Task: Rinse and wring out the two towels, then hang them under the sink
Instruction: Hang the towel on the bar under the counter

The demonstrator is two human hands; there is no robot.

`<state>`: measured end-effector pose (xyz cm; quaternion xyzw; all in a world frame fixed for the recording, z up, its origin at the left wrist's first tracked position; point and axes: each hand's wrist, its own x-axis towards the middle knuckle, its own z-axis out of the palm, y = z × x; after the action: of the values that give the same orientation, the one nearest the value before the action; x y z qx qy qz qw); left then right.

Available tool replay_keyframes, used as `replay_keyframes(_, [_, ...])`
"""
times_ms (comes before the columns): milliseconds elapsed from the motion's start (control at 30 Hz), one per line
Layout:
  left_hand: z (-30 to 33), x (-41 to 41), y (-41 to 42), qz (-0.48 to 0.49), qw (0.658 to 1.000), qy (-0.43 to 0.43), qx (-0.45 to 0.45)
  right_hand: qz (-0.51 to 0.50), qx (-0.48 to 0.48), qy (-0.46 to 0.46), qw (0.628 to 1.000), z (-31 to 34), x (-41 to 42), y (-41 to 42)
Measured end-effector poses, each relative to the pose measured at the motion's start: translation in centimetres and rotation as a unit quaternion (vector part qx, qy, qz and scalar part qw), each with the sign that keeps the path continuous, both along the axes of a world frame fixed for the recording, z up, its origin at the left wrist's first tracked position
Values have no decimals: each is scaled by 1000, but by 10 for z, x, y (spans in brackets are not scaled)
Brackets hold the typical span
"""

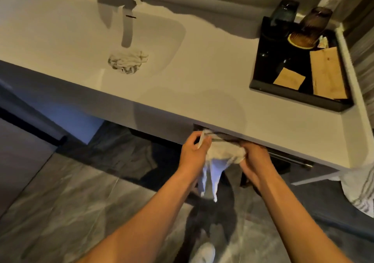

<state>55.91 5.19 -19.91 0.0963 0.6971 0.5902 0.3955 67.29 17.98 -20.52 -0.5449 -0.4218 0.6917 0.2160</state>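
The hanging step is in hand for the first towel (224, 153); it is being draped over the dark rail (291, 158) fixed just below the front edge of the desk (202, 76), to the right of the sink (157, 40). The left hand (193, 153) is closed on the towel's left corner, pinched between thumb and fingers; the right hand (253, 157) is closed on the bunched cloth at the rail, and two loose tails are seen hanging below the rail towards the floor (70, 192). The second towel (127, 61) is left crumpled in the sink, below the tap (127, 26); whether it has been rinsed cannot be told, so the task is judged roughly half done.

The next move is judged to call for the bunched cloth to be spread along the rail and evened out so that it does not slide off; after that the second towel must be fetched from the sink, wrung and hung beside it.

Much is hard to make out; the rail's left end is hidden behind the hands and cloth; how far the towel passes over the rail cannot be seen; the space under the desk is in deep shadow; the black tray (299, 99) to the right of the sink holds dim, blurred items.
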Motion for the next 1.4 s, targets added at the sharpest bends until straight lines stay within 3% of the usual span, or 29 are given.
replay_keyframes(67, [-21, 0, 16, 14, 996, -74, -45, -7, -6, -22, 1000, -15, -5, 14])
replay_keyframes(167, [-39, 6, 21, -38, 987, -79, -133, 0, 59, -33, 998, -13, -16, 17])
replay_keyframes(233, [-40, 2, 26, -30, 991, -78, -105, -6, 51, -101, 994, -10, -17, 19])
replay_keyframes(333, [-30, -5, 35, 20, 997, -2, -73, 2, 90, -147, 985, -5, -7, 23])
replay_keyframes(400, [-30, -5, 37, 30, 994, 42, -92, 36, 198, -188, 961, -13, 6, 5])
replay_keyframes(467, [-33, -2, 38, 26, 992, 58, -108, -50, 352, -231, 906, -28, 20, -22])
replay_keyframes(500, [-34, 0, 39, 22, 992, 66, -109, -88, 364, -223, 900, -35, 23, -37])
replay_keyframes(633, [-32, 2, 41, 46, 994, 54, -78, -50, 179, -114, 976, -59, 4, -53])
replay_keyframes(700, [-41, 2, 33, 17, 995, 12, -94, -17, 143, -66, 987, -69, -3, -39])
replay_keyframes(833, [-63, 3, 15, -79, 985, 40, -147, 8, 210, -75, 975, -64, 6, -30])
replay_keyframes(967, [-40, -1, 23, -2, 998, 45, -38, -40, 214, -75, 973, -43, 11, -30])
replay_keyframes(1100, [-35, -3, 32, 93, 995, 26, -39, -115, 135, -88, 980, -43, 11, -37])
replay_keyframes(1167, [-47, -3, 29, 60, 994, 13, -92, -59, 89, -69, 992, -52, 15, -40])
replay_keyframes(1233, [-56, -2, 24, -14, 990, 15, -140, -6, 102, -45, 994, -58, 18, -41])
replay_keyframes(1333, [-60, -5, 25, -10, 993, 16, -116, -45, 177, -42, 982, -45, 11, -34])
replay_keyframes(1400, [-53, -5, 28, 28, 994, 38, -99, -90, 175, -20, 980, -37, 3, -29])
